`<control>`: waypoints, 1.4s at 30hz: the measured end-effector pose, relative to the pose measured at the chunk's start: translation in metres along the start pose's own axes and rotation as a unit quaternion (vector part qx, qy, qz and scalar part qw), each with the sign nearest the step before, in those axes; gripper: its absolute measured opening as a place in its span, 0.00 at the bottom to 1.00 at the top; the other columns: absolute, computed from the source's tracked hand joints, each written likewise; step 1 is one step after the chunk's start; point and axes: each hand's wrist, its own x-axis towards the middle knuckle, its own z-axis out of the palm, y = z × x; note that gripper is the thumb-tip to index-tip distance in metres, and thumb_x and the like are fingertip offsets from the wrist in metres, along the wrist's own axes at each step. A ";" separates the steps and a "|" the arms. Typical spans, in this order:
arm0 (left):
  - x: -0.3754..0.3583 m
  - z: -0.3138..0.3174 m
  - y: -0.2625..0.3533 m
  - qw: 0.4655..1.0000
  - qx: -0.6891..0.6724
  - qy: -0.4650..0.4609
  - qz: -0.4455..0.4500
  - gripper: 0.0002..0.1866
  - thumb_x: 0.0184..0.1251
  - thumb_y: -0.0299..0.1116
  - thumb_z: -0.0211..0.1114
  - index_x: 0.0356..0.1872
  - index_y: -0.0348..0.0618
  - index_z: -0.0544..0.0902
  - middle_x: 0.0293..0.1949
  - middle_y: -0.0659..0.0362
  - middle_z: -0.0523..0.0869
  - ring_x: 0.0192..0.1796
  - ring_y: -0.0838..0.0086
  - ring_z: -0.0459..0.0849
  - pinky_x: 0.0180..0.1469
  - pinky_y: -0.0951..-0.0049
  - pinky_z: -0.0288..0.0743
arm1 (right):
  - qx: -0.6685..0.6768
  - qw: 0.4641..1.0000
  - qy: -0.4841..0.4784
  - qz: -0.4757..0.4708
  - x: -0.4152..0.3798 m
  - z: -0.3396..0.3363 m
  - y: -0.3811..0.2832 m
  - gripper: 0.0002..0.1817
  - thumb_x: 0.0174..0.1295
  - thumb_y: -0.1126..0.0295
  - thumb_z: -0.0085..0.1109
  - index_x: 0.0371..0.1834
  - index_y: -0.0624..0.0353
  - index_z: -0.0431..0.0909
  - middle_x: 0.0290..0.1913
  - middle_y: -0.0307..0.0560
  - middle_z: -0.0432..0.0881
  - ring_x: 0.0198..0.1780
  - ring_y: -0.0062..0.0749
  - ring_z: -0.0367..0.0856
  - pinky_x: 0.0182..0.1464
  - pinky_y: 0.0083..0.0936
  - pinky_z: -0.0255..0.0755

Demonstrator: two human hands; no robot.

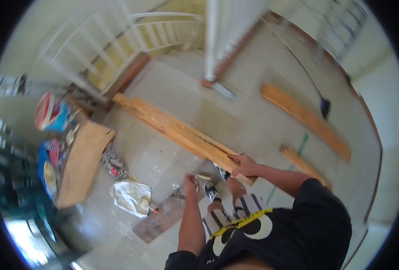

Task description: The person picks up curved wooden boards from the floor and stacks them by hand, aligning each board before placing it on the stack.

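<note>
Left hand (190,183) — blurred (somewhat)

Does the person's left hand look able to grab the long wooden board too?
Probably yes: the left hand looks empty, and nothing visible blocks its way to the long wooden board, which the right hand grips near one end.

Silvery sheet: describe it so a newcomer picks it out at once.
Start at the long beam held in the right hand and look to the person's left. There, between the brown board and the stained plank, lies the silvery sheet. It is crumpled and shiny, whereas both neighbours are brown and dull.
</note>
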 end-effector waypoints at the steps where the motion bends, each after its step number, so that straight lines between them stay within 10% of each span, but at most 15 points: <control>1: -0.012 0.026 0.023 0.996 -0.072 0.023 -0.053 0.35 0.63 0.64 0.53 0.57 0.42 0.73 0.46 0.54 0.79 0.48 0.63 0.78 0.48 0.63 0.74 | 0.028 0.999 0.021 0.035 -0.048 -0.006 0.016 0.51 0.32 0.52 0.74 0.69 0.38 0.66 0.52 0.61 0.70 0.54 0.52 0.72 0.57 0.33 0.68; 4: -0.044 0.093 0.054 0.963 -0.217 -0.005 -0.162 0.48 0.57 0.68 0.56 0.70 0.43 0.56 0.63 0.47 0.65 0.66 0.55 0.64 0.60 0.54 0.68 | 0.005 0.996 0.017 0.093 -0.178 -0.010 0.057 0.50 0.33 0.49 0.73 0.69 0.37 0.67 0.50 0.61 0.69 0.52 0.53 0.71 0.58 0.36 0.65; 9: -0.070 0.129 -0.085 0.941 0.101 -0.129 -0.297 0.36 0.61 0.62 0.57 0.62 0.48 0.67 0.58 0.52 0.74 0.54 0.59 0.77 0.44 0.59 0.77 | -0.142 0.977 0.047 0.153 -0.372 0.053 0.100 0.47 0.35 0.49 0.72 0.67 0.36 0.69 0.55 0.63 0.67 0.58 0.53 0.66 0.59 0.41 0.61; 15: -0.056 0.167 -0.128 0.865 0.239 -0.133 -0.420 0.15 0.75 0.41 0.45 0.54 0.49 0.74 0.43 0.60 0.83 0.42 0.71 0.83 0.39 0.68 0.80 | -0.062 0.969 0.044 0.234 -0.381 0.051 0.099 0.47 0.32 0.51 0.73 0.66 0.36 0.70 0.64 0.69 0.61 0.62 0.57 0.63 0.65 0.47 0.55; 20: -0.053 0.184 -0.172 0.839 0.239 -0.202 -0.446 0.23 0.65 0.52 0.57 0.54 0.49 0.73 0.47 0.57 0.82 0.46 0.65 0.82 0.46 0.62 0.79 | -0.094 0.935 0.143 0.312 -0.416 0.172 0.110 0.46 0.33 0.52 0.71 0.66 0.32 0.69 0.63 0.65 0.62 0.61 0.56 0.63 0.64 0.46 0.56; 23: -0.071 0.210 -0.187 0.847 0.078 -0.369 -0.376 0.30 0.59 0.59 0.58 0.56 0.50 0.73 0.53 0.56 0.79 0.54 0.60 0.79 0.56 0.53 0.74 | -0.081 0.925 0.163 0.333 -0.435 0.195 0.135 0.46 0.33 0.52 0.71 0.66 0.28 0.68 0.63 0.65 0.61 0.61 0.57 0.63 0.66 0.47 0.55; 25: -0.087 0.250 -0.237 0.758 0.114 -0.560 -0.314 0.31 0.65 0.63 0.44 0.58 0.51 0.71 0.54 0.56 0.78 0.56 0.58 0.77 0.60 0.50 0.70 | -0.068 0.934 0.186 0.297 -0.475 0.232 0.211 0.46 0.34 0.53 0.71 0.66 0.28 0.67 0.64 0.62 0.60 0.61 0.57 0.63 0.67 0.48 0.55; 28: -0.069 0.267 -0.324 0.849 0.226 -0.417 -0.233 0.36 0.63 0.67 0.41 0.62 0.53 0.70 0.60 0.57 0.75 0.61 0.56 0.74 0.63 0.48 0.67 | -0.015 0.932 0.206 0.299 -0.515 0.242 0.269 0.48 0.30 0.55 0.73 0.65 0.29 0.68 0.65 0.62 0.58 0.63 0.59 0.61 0.68 0.48 0.53; 34: -0.220 0.303 -0.320 0.853 0.115 -0.386 -0.330 0.37 0.65 0.68 0.33 0.64 0.53 0.68 0.62 0.58 0.74 0.62 0.55 0.72 0.65 0.47 0.63 | -0.054 0.904 0.239 0.350 -0.609 0.204 0.332 0.52 0.29 0.62 0.74 0.68 0.40 0.64 0.64 0.57 0.60 0.65 0.53 0.58 0.69 0.47 0.51; 42: -0.219 0.414 -0.421 0.923 0.103 -0.301 -0.219 0.41 0.63 0.70 0.28 0.68 0.55 0.63 0.68 0.57 0.67 0.68 0.56 0.64 0.68 0.48 0.57 | -0.147 0.884 0.317 0.311 -0.626 0.112 0.461 0.50 0.29 0.72 0.73 0.67 0.42 0.66 0.64 0.55 0.62 0.65 0.53 0.60 0.66 0.48 0.55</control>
